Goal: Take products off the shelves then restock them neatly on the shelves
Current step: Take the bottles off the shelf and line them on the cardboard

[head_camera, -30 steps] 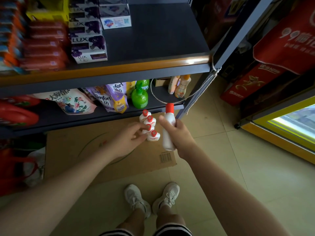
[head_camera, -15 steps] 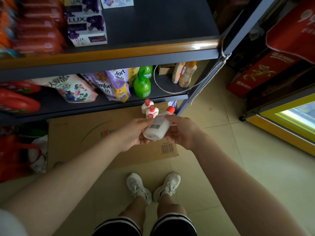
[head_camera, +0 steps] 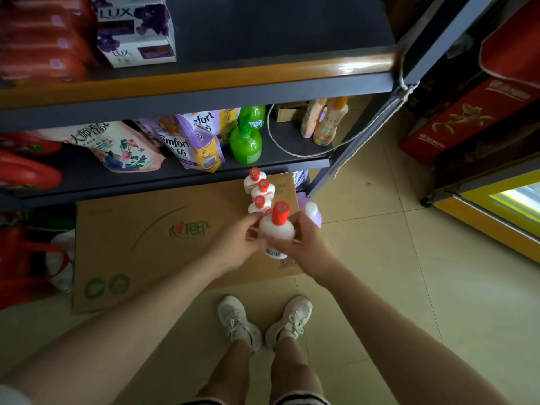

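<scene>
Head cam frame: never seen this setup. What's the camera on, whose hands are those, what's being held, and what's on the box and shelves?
There is no machine here. A person wears one wide-angle camera on the head, looking forward and down, so you see their own arms, legs and white sneakers.

Both hands hold one white bottle with a red cap: the left hand grips it from one side, the right hand from the other, cap pointing up.

Just behind it, three matching white bottles stand in a row on a cardboard box on the tiled floor.

The lower shelf carries Comfort refill pouches, green pump bottles and two peach bottles. The upper shelf holds LUX soap boxes.
</scene>
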### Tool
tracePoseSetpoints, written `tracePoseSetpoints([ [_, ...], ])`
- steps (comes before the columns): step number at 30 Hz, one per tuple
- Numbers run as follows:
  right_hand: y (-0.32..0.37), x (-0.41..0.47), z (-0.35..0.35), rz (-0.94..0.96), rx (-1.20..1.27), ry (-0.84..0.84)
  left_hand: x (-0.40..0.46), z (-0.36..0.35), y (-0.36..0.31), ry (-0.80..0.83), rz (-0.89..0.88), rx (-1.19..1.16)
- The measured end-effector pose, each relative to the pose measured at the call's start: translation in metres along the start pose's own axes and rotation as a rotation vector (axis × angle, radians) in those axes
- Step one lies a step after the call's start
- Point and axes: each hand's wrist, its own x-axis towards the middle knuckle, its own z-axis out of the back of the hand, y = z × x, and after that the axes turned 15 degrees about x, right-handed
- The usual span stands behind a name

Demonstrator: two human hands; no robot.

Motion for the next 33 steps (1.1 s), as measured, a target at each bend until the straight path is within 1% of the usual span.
tracePoseSetpoints([
  [2,-0.024,0.008,-0.008,0.116,-0.174,-0.092,0.006,-0.012,0.007,-0.07,-0.024,-0.093],
  [4,-0.053,0.018,-0.013,0.204,-0.319,-0.168,0.012,-0.026,0.014,-0.084,-0.031,-0.167],
  [6,-0.079,0.031,-0.015,0.238,-0.365,-0.205,0.023,-0.039,0.025,-0.089,-0.05,-0.147],
  [8,-0.101,0.042,-0.02,0.265,-0.382,-0.203,0.038,-0.051,0.037,-0.142,-0.049,-0.036],
  [12,-0.127,0.059,-0.03,0.294,-0.39,-0.21,0.063,-0.074,0.053,-0.297,0.038,0.215],
  [14,-0.13,0.065,-0.035,0.323,-0.398,-0.217,0.07,-0.082,0.055,-0.363,0.041,0.445],
  [16,-0.128,0.068,-0.038,0.336,-0.382,-0.218,0.074,-0.083,0.054,-0.377,0.034,0.732],
  [17,-0.127,0.069,-0.038,0.326,-0.371,-0.203,0.077,-0.082,0.054,-0.382,0.01,0.823],
  [19,-0.126,0.071,-0.033,0.293,-0.345,-0.162,0.083,-0.079,0.054,-0.391,-0.075,0.899],
  [21,-0.127,0.072,-0.027,0.135,-0.282,-0.062,0.086,-0.075,0.057,-0.385,-0.206,0.915],
  [22,-0.128,0.072,-0.023,0.095,-0.242,-0.009,0.087,-0.073,0.06,-0.372,-0.281,0.937],
  [24,-0.126,0.071,-0.017,0.118,-0.22,0.044,0.085,-0.068,0.062,-0.356,-0.4,0.968],
  [25,-0.122,0.071,-0.015,0.123,-0.218,0.052,0.083,-0.065,0.061,-0.352,-0.424,0.966],
  [27,-0.115,0.075,-0.01,0.12,-0.223,0.053,0.082,-0.06,0.061,-0.407,-0.451,0.993],
  [30,-0.106,0.081,-0.001,0.154,-0.249,0.019,0.076,-0.059,0.062,-0.443,-0.473,1.021],
  [33,-0.099,0.084,0.006,0.161,-0.298,0.067,0.072,-0.064,0.068,-0.427,-0.48,0.946],
])
